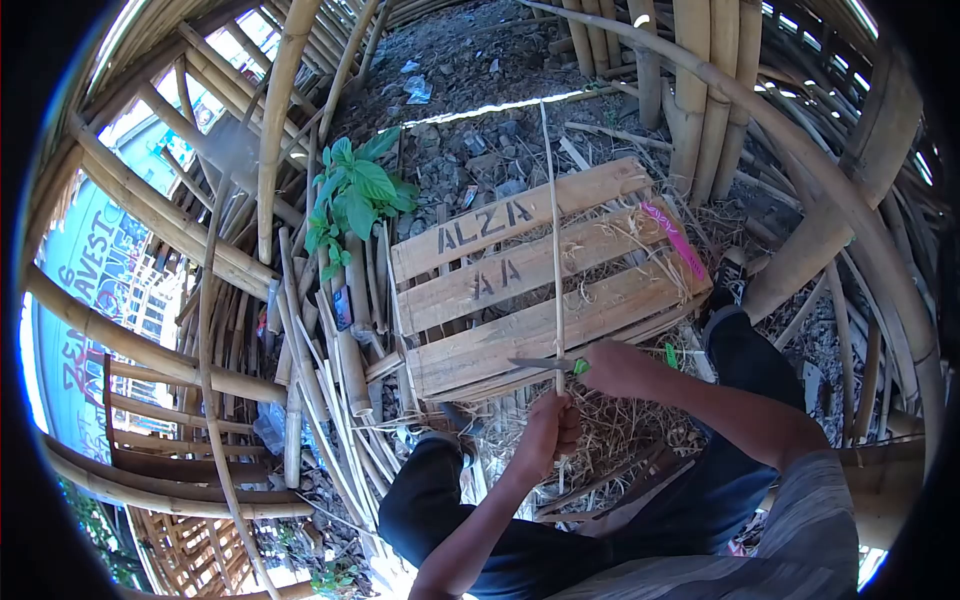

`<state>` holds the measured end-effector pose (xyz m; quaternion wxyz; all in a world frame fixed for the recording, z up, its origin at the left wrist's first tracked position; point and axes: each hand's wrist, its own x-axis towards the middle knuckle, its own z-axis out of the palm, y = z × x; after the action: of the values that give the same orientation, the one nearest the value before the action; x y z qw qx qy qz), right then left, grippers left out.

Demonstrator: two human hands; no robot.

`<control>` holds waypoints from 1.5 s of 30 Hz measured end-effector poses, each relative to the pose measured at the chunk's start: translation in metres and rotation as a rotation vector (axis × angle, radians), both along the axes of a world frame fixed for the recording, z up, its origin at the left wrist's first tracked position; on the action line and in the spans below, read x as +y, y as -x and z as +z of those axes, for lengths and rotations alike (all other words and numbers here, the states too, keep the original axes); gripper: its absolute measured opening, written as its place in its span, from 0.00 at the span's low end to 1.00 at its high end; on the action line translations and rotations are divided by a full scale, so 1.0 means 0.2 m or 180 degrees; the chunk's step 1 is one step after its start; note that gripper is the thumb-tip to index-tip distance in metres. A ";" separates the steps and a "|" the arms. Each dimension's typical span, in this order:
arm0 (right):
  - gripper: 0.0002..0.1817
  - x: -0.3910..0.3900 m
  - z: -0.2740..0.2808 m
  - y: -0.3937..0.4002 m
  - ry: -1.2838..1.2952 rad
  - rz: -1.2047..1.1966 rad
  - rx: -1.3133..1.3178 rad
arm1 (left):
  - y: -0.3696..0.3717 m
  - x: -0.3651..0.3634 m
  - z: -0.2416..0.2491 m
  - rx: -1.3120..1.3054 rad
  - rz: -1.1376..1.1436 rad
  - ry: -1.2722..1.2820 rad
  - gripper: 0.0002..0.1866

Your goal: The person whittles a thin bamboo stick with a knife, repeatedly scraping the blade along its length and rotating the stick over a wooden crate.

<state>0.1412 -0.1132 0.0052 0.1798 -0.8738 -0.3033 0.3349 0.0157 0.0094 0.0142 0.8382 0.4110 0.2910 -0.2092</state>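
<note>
A long thin bamboo strip (553, 220) runs away from me over a slatted wooden crate (480, 290) marked with dark letters. Its near end is in my left hand (543, 432), whose fingers are wrapped round it. Just beyond that fist, my right hand (625, 367) is closed on the green handle of a knife (540, 362). The knife's blade points left and lies across the strip, against it or very near it. A pink label (680, 240) is on the crate's right end. Shavings (620, 425) lie below my hands.
Bamboo poles (290, 120) form a frame on the left, with more poles (715, 90) at the right. A leafy green plant (355, 195) stands left of the crate. Cut bamboo pieces (335, 420) lie beside my left leg. Rubble covers the ground (470, 60) behind.
</note>
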 end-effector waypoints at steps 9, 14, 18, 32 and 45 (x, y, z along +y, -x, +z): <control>0.15 0.06 -0.08 0.00 0.0123 0.0203 -0.0360 | 0.01 -0.03 -0.03 0.0087 0.0089 -0.0512 0.11; 0.15 0.10 -0.14 0.00 -0.0028 -0.0036 -0.0629 | -0.03 0.06 -0.13 -0.0161 0.0009 -0.0493 0.09; 0.14 0.11 -0.13 -0.01 -0.0051 0.0292 -0.0772 | 0.01 0.00 -0.10 -0.0130 0.0263 -0.0575 0.10; 0.20 0.00 -0.08 -0.09 -0.0795 0.0530 -0.0068 | -0.01 0.05 -0.07 -0.0065 0.0035 0.0297 0.13; 0.16 0.04 -0.17 -0.09 -0.0687 -0.0067 0.3297 | 0.01 0.04 -0.05 -0.0031 -0.0014 0.0075 0.10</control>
<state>0.1596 -0.1061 -0.0296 0.3983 -0.5735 -0.1987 0.6878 0.0136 0.0173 0.0046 0.8440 0.4028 0.2835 -0.2124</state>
